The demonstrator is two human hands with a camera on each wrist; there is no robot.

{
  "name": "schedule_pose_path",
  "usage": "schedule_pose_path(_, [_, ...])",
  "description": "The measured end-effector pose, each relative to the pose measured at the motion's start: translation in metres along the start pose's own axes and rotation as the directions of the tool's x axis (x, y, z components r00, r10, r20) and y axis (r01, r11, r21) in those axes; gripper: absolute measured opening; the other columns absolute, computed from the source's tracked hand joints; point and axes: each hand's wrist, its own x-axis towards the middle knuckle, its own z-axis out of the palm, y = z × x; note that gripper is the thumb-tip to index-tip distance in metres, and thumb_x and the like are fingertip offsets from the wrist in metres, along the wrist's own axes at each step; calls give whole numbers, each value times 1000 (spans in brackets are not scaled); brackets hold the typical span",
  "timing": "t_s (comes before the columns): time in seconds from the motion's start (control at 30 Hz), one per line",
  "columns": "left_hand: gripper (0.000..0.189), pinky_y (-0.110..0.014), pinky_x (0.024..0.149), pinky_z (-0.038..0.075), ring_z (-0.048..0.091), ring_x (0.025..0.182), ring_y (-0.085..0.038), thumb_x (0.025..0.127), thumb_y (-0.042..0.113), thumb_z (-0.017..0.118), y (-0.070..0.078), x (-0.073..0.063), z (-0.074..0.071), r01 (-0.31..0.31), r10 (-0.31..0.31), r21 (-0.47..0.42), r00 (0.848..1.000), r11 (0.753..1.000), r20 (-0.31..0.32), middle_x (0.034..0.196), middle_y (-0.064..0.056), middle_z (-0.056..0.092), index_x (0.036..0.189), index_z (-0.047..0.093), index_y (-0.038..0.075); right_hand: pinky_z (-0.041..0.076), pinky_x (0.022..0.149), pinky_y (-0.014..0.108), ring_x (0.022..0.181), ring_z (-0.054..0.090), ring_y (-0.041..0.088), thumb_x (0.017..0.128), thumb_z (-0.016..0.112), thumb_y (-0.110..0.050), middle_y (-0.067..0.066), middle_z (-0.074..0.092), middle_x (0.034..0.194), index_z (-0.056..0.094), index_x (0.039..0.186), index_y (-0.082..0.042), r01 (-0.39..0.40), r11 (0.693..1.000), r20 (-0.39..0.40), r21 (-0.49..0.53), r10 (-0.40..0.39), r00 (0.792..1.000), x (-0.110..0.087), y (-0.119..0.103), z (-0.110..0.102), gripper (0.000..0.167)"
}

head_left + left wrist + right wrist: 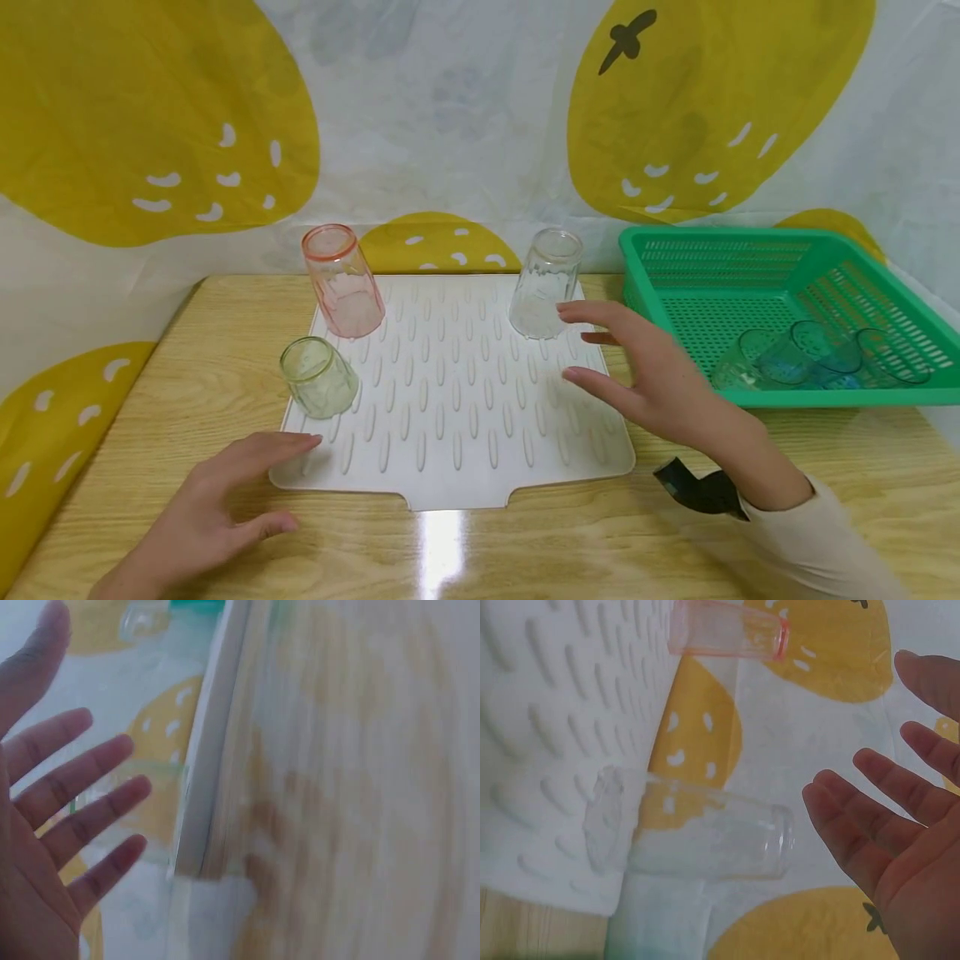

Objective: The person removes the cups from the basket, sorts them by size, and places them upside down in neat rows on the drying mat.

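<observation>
A white ribbed drying mat (457, 479) lies on the table. My left hand (217, 504) hovers by its front left corner, fingers spread and holding nothing, just short of a small green-tinted glass (322, 382). Behind that glass stands a taller pink glass (347, 287), narrower end up. At the mat's back right is a tall clear glass (545, 287), also narrower end up. My right hand (660, 375) is near this clear glass, thumb and fingers apart; in the right wrist view the fingers (870, 802) are separate from the clear glass (712, 829).
To the right stands a green plastic basket (787, 396), with several tinted glasses (806, 358) lying at its front. A patterned cloth (450, 108) hangs behind the table. Around my right wrist is a black strap (697, 490). The wooden table (217, 350) shows around the mat.
</observation>
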Motion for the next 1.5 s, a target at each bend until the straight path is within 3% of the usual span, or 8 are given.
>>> schedule_pose_path(0.23, [65, -20, 99, 35, 53, 114, -16, 71, 29, 84, 11, 21, 16, -42, 42, -36, 999, 998, 5, 122, -11, 62, 124, 61, -1, 49, 86, 21, 114, 55, 12, 87, 72, -28, 9, 57, 127, 53, 130, -5, -26, 996, -21, -91, 24, 999, -15, 12, -16, 52])
schedule_pose_path(0.5, [57, -21, 100, 36, 56, 111, -22, 90, 43, 63, 18, 51, 35, -157, 157, -55, 988, 986, 3, 122, -12, 61, 125, 60, -2, 45, 87, 14, 104, 62, 15, 72, 81, 1, 1, 57, 128, 53, 132, -8, -125, 968, -5, -219, 127, 992, -28, 21, -34, 67])
schedule_pose_path(0.67, [57, -22, 100, 36, 56, 112, -23, 92, 46, 58, 15, 60, 44, -176, 176, -40, 984, 984, 15, 124, -10, 60, 127, 58, 0, 46, 80, 11, 96, 67, 24, 74, 80, 1, -1, 57, 128, 53, 133, -12, -209, 938, -5, -276, 216, 976, -38, 28, -45, 66])
schedule_pose_path(0.93, [59, -28, 99, 38, 55, 114, -22, 89, 42, 66, 9, 78, 62, -189, 193, -73, 980, 979, 45, 126, -6, 58, 132, 56, 4, 39, 85, 5, 104, 53, -11, 80, 77, -3, -3, 55, 131, 53, 135, -14, -309, 912, -23, -270, 315, 949, -54, 42, -62, 61])
schedule_pose_path(1.07, [59, -31, 99, 39, 54, 116, -22, 89, 42, 67, 10, 87, 67, -198, 202, -82, 978, 977, 54, 129, -6, 57, 134, 55, 5, 38, 82, 3, 107, 61, 13, 82, 76, -8, -1, 54, 132, 52, 136, -19, -378, 881, -18, -286, 389, 921, -61, 48, -70, 61])
schedule_pose_path(1.17, [59, -33, 99, 39, 52, 119, -23, 90, 42, 65, 11, 92, 70, -201, 205, -73, 977, 977, 64, 133, -8, 54, 135, 54, 6, 47, 87, 24, 109, 58, 38, 86, 74, -14, 5, 50, 136, 48, 139, -19, -457, 846, 11, -276, 478, 878, -65, 52, -76, 60])
schedule_pose_path(1.3, [58, -35, 100, 39, 49, 122, -23, 91, 44, 62, 13, 97, 72, -196, 200, -57, 977, 979, 70, 138, -8, 50, 136, 53, 9, 42, 85, 56, 112, 51, 48, 89, 70, -18, 14, 45, 141, 43, 142, -15, -517, 815, 69, -263, 550, 832, -67, 58, -83, 60])
schedule_pose_path(1.5, [59, -36, 101, 38, 48, 124, -23, 88, 40, 68, 12, 103, 77, -200, 206, -76, 975, 977, 79, 140, -6, 48, 137, 53, 10, 40, 85, 62, 113, 46, 55, 89, 70, -22, 21, 39, 143, 41, 144, -14, -545, 785, 98, -296, 592, 800, -74, 70, -94, 63])
